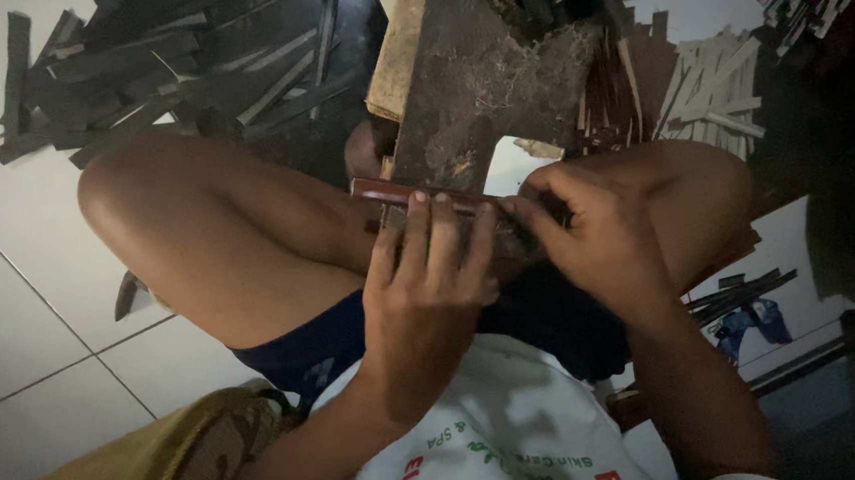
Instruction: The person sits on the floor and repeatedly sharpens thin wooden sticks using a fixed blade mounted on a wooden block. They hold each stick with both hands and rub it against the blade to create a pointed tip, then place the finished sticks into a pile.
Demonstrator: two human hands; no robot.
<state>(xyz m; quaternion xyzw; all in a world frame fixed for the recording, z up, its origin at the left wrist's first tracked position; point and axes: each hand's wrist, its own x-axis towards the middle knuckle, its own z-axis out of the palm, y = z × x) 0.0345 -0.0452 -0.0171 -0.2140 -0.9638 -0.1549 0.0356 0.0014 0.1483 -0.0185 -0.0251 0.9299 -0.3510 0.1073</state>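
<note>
reddish-brown strip [414, 193] under left hand [431, 290], right hand [588, 234] alongside

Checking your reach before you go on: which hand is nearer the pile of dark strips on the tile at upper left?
Left. The left hand grips the reddish strip at centre, on the side toward the pile of dark strips. The right hand pinches the strip's other end, farther away.

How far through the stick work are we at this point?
Done, it seems: a heap of dark cut strips lies on the tiled floor, and paler strips lie at the far right. In hand: the left hand and right hand grip one reddish-brown stick against the worn wooden block. What is left cannot be judged; no unworked stock is clearly visible.
</note>
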